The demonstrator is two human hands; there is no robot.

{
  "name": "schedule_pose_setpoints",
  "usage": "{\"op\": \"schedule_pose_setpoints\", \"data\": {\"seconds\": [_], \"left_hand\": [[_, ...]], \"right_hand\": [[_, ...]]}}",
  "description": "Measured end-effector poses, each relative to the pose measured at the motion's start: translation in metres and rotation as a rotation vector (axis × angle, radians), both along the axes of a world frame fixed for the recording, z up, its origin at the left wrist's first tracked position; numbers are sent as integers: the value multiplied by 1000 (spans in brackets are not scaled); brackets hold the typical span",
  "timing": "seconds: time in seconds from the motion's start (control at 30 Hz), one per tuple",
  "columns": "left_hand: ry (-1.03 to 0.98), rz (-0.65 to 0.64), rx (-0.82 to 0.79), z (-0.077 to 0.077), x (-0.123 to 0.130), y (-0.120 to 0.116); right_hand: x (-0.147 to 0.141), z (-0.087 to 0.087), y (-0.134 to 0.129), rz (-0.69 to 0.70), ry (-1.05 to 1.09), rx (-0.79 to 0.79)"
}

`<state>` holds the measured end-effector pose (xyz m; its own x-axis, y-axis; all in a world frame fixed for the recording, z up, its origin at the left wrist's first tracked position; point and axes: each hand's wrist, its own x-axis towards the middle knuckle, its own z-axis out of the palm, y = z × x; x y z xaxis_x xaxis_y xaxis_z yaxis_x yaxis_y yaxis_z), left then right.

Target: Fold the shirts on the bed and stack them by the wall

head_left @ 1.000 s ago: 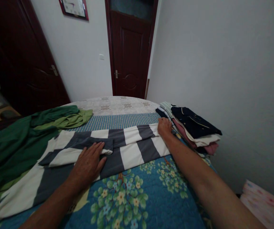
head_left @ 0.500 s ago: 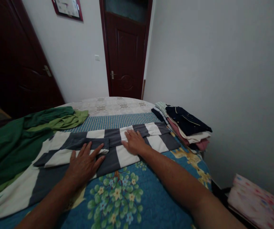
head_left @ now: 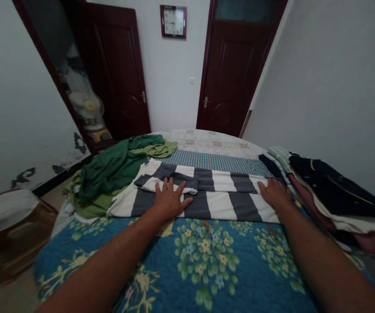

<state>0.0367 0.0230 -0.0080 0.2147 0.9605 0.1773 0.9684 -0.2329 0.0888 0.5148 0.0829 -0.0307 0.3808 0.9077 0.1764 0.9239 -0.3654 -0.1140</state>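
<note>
A garment with wide white and dark grey stripes (head_left: pixel 218 204) lies stretched out sideways across the bed, folded lengthwise, with a sleeve doubled back near its left end. My left hand (head_left: pixel 170 200) rests flat on that folded sleeve, fingers spread. At the garment's right end is my right hand (head_left: pixel 276 193), thumb apart and pressed to the cloth; its other fingertips show poorly. Close by my right hand stands a pile of folded clothes, topped by a navy garment (head_left: pixel 333 182).
Crumpled green clothing (head_left: pixel 115 169) lies at the bed's left edge. Under everything is a blue flowered quilt (head_left: pixel 207 269), with a striped mat (head_left: pixel 220 161) beyond. A wooden stool (head_left: pixel 14 243) stands at the left. Dark red doors (head_left: pixel 229 69) and a wall clock (head_left: pixel 173 21) are behind.
The view has swung left. My right hand has slid right along the striped garment to its end, while my left hand stays on the folded sleeve. The garment's left end now lies straighter.
</note>
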Motion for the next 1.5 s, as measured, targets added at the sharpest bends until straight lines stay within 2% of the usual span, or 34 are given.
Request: {"op": "schedule_pose_setpoints", "data": {"seconds": [0.13,0.3,0.4,0.5,0.57,0.63,0.73,0.83,0.87,0.97,1.07,1.17,1.27,1.4,1.5], "left_hand": [[-41,66,3,3,-15,6],[-59,202,-24,9,-40,18],[-70,235,-24,10,-45,22],[-63,201,82,10,-42,20],[-70,124,158,12,-39,18],[-102,2,189,13,-38,16],[-138,-181,166,12,-38,16],[-153,-207,135,8,-40,19],[-153,-197,134,6,-41,20],[-139,-205,133,5,-41,21],[-133,-204,113,6,-41,21],[-118,-204,94,7,-40,20],[-112,-202,89,6,-39,21],[-116,-192,76,3,-41,23],[-107,-206,67,4,-43,24]], "right_hand": [[8,-2,4,-19,-16,39],[2,0,-1,-17,-35,26],[-3,4,-8,-23,-51,48],[-11,13,-17,-4,-111,196],[-23,21,-21,91,-158,332],[-44,29,-25,235,-161,406],[-100,35,-36,465,-77,427],[-172,33,-52,760,31,435],[-196,32,-58,813,62,418],[-256,29,-67,762,145,320],[-287,30,-61,639,269,264],[-294,32,-49,659,444,292],[-286,36,-42,689,663,313],[-270,39,-38,640,942,172],[-258,39,-37,666,935,115]]}}
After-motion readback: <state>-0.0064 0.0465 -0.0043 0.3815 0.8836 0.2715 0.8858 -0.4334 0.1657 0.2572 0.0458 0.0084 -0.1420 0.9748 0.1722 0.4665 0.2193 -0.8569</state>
